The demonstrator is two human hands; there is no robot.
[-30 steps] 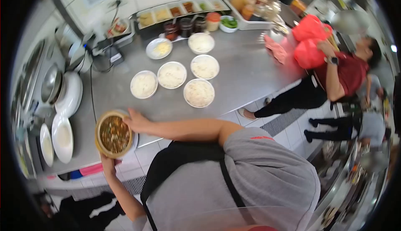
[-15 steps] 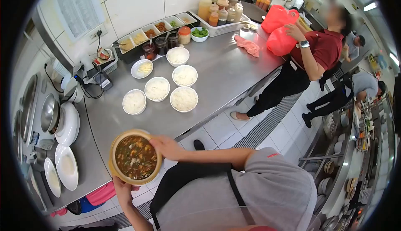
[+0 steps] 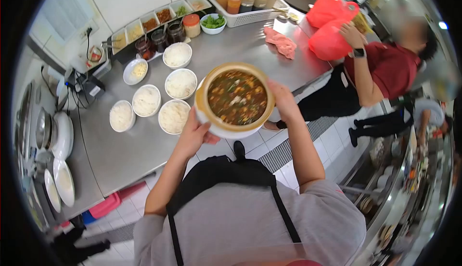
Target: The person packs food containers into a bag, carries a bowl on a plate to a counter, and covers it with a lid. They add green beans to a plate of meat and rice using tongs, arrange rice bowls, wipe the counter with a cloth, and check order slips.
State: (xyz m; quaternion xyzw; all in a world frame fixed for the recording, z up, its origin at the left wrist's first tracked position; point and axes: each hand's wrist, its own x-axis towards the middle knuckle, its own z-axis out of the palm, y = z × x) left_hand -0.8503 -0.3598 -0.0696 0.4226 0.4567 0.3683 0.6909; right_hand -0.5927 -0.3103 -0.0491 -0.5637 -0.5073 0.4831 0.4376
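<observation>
Left hand (image 3: 195, 133) is closed on the near-left side of a tan-rimmed pot (image 3: 236, 130), fingers curling beneath it. Right hand (image 3: 285, 103) is closed against the opposite side; its fingers are partly hidden, so the exact grip there is hard to judge. Pot is held up before the body, opening upward, covering part of the table's front edge in view. Contents: brown stew (image 3: 236, 97) with orange and green bits. On the steel table (image 3: 106, 155), left of pot: five white bowls of rice (image 3: 179, 66). Beyond: pink cloth (image 3: 280, 43). Person in red shirt (image 3: 394, 69) stands at right, beside red bags (image 3: 329, 45).
</observation>
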